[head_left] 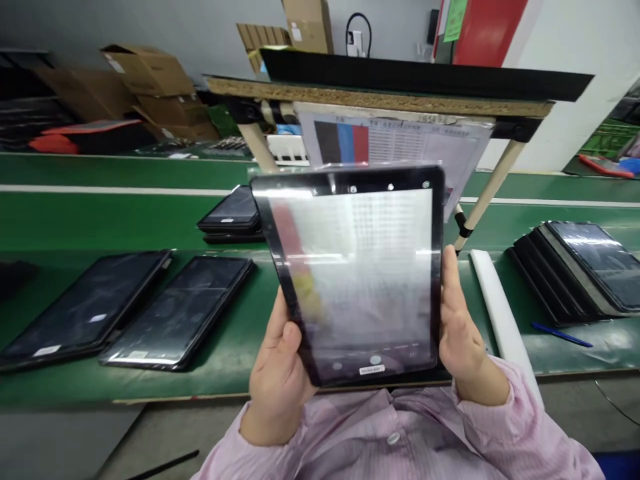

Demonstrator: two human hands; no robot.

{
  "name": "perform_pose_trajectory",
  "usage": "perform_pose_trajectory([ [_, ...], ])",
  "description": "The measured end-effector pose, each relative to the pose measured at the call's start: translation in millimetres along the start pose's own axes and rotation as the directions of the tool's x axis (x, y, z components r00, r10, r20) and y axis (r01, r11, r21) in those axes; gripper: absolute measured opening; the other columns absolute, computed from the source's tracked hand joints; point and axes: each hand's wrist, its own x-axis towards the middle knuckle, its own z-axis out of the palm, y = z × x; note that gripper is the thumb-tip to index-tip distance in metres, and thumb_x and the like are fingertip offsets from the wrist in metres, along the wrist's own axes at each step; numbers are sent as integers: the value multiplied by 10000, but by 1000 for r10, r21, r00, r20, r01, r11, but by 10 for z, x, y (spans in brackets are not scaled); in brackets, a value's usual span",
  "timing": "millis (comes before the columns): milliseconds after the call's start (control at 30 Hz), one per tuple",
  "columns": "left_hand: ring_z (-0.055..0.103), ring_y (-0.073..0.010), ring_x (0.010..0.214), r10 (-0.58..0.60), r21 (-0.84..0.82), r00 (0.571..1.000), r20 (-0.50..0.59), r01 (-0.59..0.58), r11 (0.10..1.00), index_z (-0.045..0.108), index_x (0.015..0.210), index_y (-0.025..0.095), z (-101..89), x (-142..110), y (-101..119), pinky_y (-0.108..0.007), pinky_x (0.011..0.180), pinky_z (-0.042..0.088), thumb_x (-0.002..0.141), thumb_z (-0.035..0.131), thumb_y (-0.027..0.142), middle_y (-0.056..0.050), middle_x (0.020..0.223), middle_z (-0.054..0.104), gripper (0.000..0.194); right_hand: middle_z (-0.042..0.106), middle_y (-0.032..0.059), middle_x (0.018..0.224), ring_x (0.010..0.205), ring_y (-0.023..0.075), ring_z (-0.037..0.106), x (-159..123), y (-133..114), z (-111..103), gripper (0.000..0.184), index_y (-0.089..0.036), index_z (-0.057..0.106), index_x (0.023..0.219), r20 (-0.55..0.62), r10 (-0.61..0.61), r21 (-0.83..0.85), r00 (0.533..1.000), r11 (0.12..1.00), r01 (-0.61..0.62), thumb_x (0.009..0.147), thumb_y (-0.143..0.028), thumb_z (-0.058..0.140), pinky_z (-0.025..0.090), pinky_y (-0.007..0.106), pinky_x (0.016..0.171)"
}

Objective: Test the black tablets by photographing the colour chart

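In the head view, the tablet [367, 277] is held up over the front edge of the bench [215, 383], long axis rising, touched from both sides, neither hand nearer. Its lower left is gripped by the left hand [281, 373], thumb in front; its right edge is met by the right hand [461, 333], closure hidden.

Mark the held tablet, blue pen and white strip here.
Held tablet [356, 279], head view: middle of the lit screen.
Blue pen [562, 335], head view: middle of the barrel.
White strip [501, 313], head view: about mid-length.

Grey wall [215, 30], white column [575, 50]; green worktop [220, 373]
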Motion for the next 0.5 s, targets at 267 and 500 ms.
perform_pose_trajectory([
  [267, 709, -237, 1300, -130, -22, 985, 110, 133, 991, 633, 1448, 490, 50, -76, -292, -449, 1165, 547, 1033, 576, 516, 45, 1472, 702, 420, 359, -49, 1733, 1626, 320, 315, 171, -410, -326, 775, -361, 293, 1690, 10, -164, -295, 986, 942, 160, 1020, -704, 481, 326, 545, 1336],
  [500, 760, -272, 1212, -328, 36, 929, 171, 327, 944, 434, 1624, 418, 328, -192, -456, -442, 1026, 642, 997, 638, 567, -49, 1490, 686, 677, 391, -2, 1725, 1602, 287, 380, 114, -121, -668, 801, -337, 337, 1680, -142, -20, -235, 990, 972, -14, 1003, -751, 442, 375, 490, 1317],
])
